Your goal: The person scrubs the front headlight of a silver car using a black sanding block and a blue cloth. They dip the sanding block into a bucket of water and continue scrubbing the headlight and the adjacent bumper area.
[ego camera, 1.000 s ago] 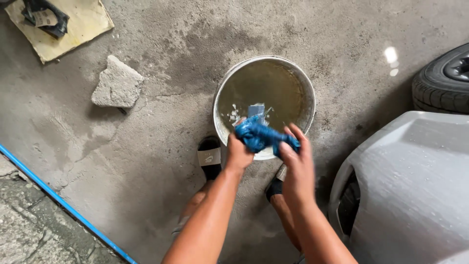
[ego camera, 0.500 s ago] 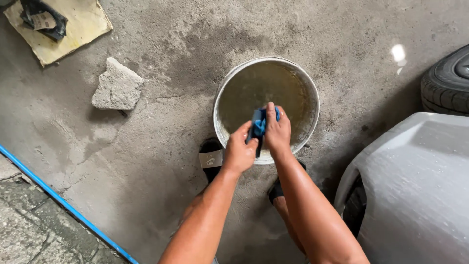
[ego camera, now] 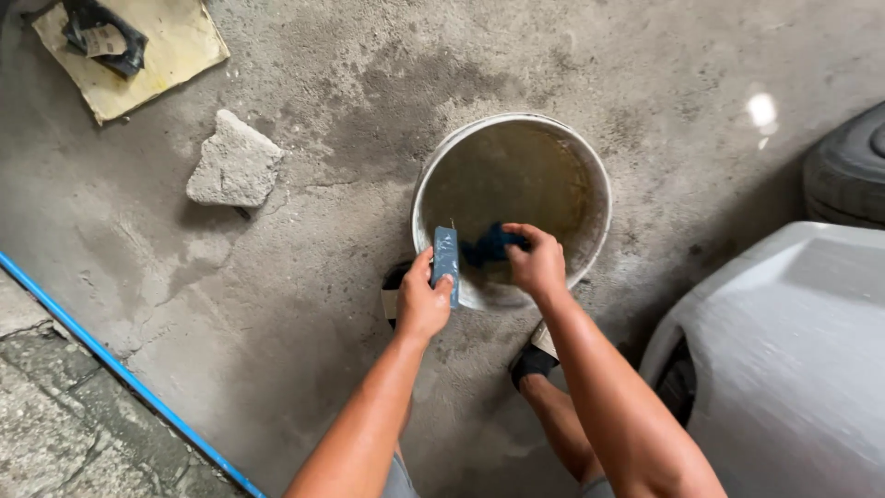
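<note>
Over the white round plastic bucket [ego camera: 601,198] of murky brownish water, set on the stained grey concrete floor [ego camera: 304,304], we hold both hands low at its near rim. Our left hand [ego camera: 422,302] wraps its fingers together around a flat, narrow grey-blue rectangular block [ego camera: 446,258], thumb pressed on one side and the other fingers curled against the other, so the block stands nearly upright just at the bucket's edge. Our right hand [ego camera: 536,262] is bunched closed on a wet dark blue cloth [ego camera: 487,247], the fingers curled tight into the fabric; the cloth stretches between the two hands and appears to touch the block, though we cannot tell for sure from this angle. The cloth hangs inside the bucket's rim, above the water.

Below the hands, our feet in dark sandals [ego camera: 533,361] stand just beside the bucket. A rough pale chunk of broken concrete [ego camera: 235,166] lies well apart to the left, and farther off in the corner sits a yellowish flat square board [ego camera: 175,65] with a black crumpled object [ego camera: 101,41] on it. A thin blue pipe [ego camera: 120,373] runs diagonally along the floor's lower left edge. To the right we see a silver-grey car body panel [ego camera: 793,369] and, beyond it, a black rubber tyre [ego camera: 843,171].
</note>
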